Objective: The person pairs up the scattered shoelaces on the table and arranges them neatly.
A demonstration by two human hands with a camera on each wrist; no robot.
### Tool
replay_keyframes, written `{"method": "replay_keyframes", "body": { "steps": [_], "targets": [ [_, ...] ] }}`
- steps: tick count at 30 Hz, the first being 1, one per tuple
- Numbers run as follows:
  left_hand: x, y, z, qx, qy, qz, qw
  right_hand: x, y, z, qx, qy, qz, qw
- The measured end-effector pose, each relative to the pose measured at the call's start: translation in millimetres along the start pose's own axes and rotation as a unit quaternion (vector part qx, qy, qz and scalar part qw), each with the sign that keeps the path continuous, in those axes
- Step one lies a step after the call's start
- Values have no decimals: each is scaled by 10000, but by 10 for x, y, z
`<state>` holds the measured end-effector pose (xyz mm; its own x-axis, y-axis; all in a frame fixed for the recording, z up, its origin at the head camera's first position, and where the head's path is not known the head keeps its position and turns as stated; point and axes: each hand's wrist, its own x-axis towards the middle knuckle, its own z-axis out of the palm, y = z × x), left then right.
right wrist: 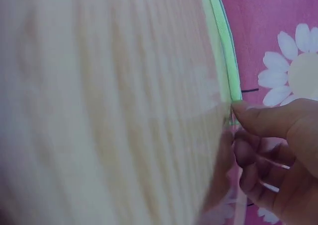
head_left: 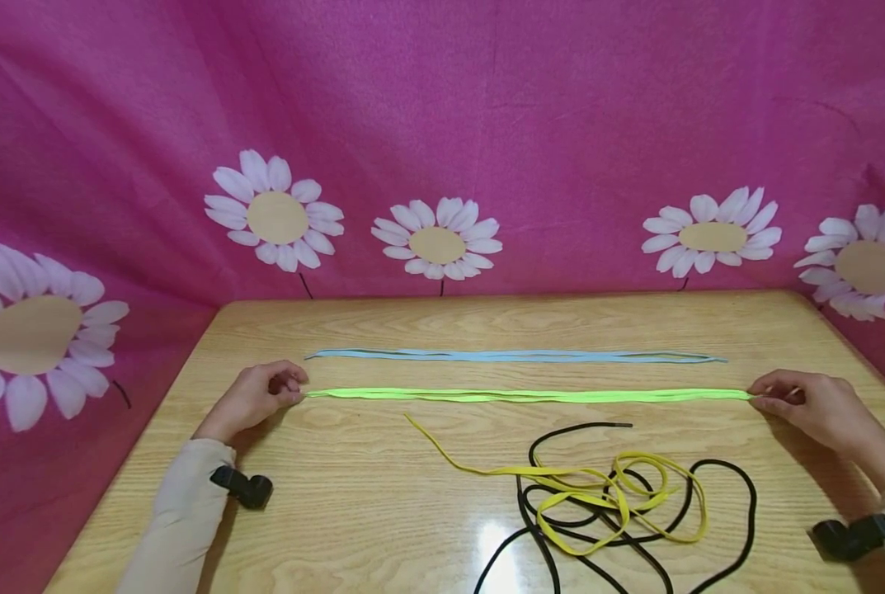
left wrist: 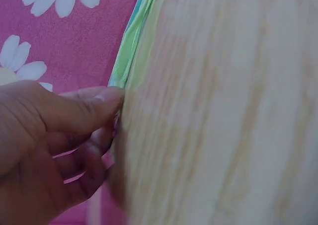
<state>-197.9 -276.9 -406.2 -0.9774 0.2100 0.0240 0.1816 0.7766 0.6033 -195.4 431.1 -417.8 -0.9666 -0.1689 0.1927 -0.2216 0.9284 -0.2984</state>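
Along the far edge of the table and down its left and right sides hangs a magenta fabric backdrop (head_left: pixel 561 99) printed with white daisies. Before it spreads the pale wood-grain table (head_left: pixel 368 495). On the table's near right part, a round black cord (head_left: pixel 754 503) lies in loose loops, running out of view at the near side, with a flat yellow lace (head_left: pixel 561 471) tangled over it. Farther back, a flat neon-green lace (head_left: pixel 576 398), folded into several strands, stretches straight from left to right; just beyond it, nearly parallel, lies a folded light-blue flat lace (head_left: pixel 487 357). The left hand (head_left: pixel 252 402) pinches the green lace's left end between closed thumb and forefinger, its other fingers loosely bent. The right hand (head_left: pixel 821 404) pinches the right end likewise. Smallest, a black device (head_left: pixel 245 487) sits at the left sleeve's cuff.
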Motion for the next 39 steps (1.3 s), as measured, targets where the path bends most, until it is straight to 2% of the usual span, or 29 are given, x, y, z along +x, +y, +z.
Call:
{"method": "replay_keyframes", "body": {
  "steps": [5,8,10,12,16,20,26,32,39],
  "targets": [
    [-70,106,-24,367,122,209,9990,-40,-243,-60,-186,385,-336,9985],
    [-101,262,11,480,182,407,9978,-69,-491,-76,-168,600,-902,9940],
    [-103,392,79,542,162,675,9961,-91,-675,-58,-38,541,-1353,9893],
    [-93,532,171,579,27,1001,9933,-112,-843,-23,229,286,-1737,9841],
    [-77,779,376,575,-427,1730,9823,-147,-1112,60,673,-206,-2202,9729],
    [-94,939,538,518,-925,2088,9722,-174,-1280,125,745,-267,-2711,9593],
    [-136,1053,659,383,-1756,2015,9629,-253,-1454,181,1279,-955,-3195,9340],
    [-171,1038,643,331,-1913,1993,9605,-298,-1568,238,1380,-1159,-3408,9227],
    [-196,1023,620,64,-2251,1914,9553,-356,-1594,233,1663,-2023,-3465,9007]
  ]
}}
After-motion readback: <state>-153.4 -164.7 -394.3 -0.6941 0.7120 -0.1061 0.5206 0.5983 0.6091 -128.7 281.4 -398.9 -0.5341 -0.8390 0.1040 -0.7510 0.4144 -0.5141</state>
